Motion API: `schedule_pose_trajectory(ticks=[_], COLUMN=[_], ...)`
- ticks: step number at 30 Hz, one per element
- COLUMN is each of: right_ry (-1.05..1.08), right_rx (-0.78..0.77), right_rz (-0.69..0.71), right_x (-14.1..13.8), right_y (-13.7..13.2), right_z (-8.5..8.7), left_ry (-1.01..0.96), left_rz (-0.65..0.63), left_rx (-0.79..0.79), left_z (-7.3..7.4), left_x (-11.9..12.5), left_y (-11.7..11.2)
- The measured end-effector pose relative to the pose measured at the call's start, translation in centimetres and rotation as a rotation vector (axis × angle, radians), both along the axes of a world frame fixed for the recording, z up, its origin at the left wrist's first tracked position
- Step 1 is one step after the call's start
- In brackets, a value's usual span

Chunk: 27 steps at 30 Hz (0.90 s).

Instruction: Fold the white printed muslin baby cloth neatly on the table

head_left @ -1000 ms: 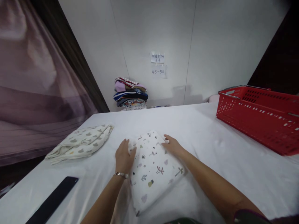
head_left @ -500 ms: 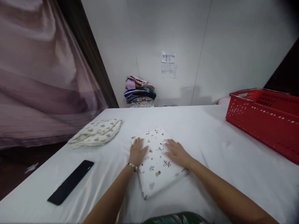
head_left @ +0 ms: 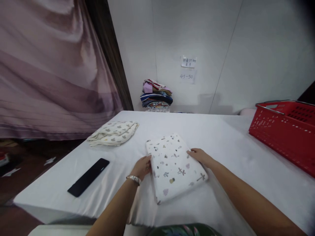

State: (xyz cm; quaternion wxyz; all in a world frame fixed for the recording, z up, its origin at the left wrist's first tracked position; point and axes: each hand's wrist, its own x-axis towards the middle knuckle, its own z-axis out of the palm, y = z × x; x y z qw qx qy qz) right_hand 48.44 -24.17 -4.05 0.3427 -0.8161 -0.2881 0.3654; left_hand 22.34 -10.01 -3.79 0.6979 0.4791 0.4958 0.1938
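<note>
A folded white cloth [head_left: 169, 167] with small printed palms, pineapples and leaves lies on the white-covered table in front of me, turned at a slant. My left hand [head_left: 142, 167] holds its left edge, fingers curled at the side and partly hidden. On the opposite edge, my right hand [head_left: 200, 156] grips the cloth with the thumb on top and the other fingers mostly out of sight beneath. A bracelet [head_left: 134, 179] circles my left wrist.
Another folded cream cloth [head_left: 114, 132] with grey-green prints lies at the back left, and a black phone-like slab [head_left: 88, 177] nearer me. A red basket [head_left: 283, 134] stands at the right. Behind the table's far edge rises a stack of folded fabrics [head_left: 157, 96].
Both hands have slid from lying flat on top of the cloth to its left and right edges, where they now grip it. The camera view has shifted left.
</note>
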Motion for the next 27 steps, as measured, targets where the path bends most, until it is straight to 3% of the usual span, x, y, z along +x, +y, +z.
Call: schedule_pose_trajectory(ticks=[4, 11, 15, 17, 19, 23, 27], right_ry=[0.294, 0.354, 0.322, 0.197, -0.026, -0.590, -0.904], right_rx=[-0.030, 0.098, 0.139, 0.145, 0.126, 0.046, 0.058], right_rz=[0.073, 0.107, 0.089, 0.072, 0.088, 0.278, 0.399], right_x=[0.3, -0.5, -0.8, -0.9, -1.6, -4.6, -7.6], right_y=[0.3, -0.7, -0.7, -0.4, -0.1, 0.3, -0.3], right_z=[0.5, -0.2, -0.2, 0.5, 1.9, 5.6, 7.6], left_ry=[-0.054, 0.059, 0.021, 0.011, 0.013, 0.026, -0.098], left_rz=[-0.079, -0.014, 0.017, 0.029, 0.035, -0.029, -0.047], left_rx=[-0.153, 0.154, 0.112, 0.110, 0.209, 0.546, 0.602], left_z=[0.1, -0.8, -0.9, -0.5, 0.3, 2.2, 3.4], left_x=[0.7, 0.9, 1.1, 1.5, 2.2, 5.1, 7.9], left_y=[0.7, 0.6, 0.4, 0.1, -0.5, -2.4, -4.2])
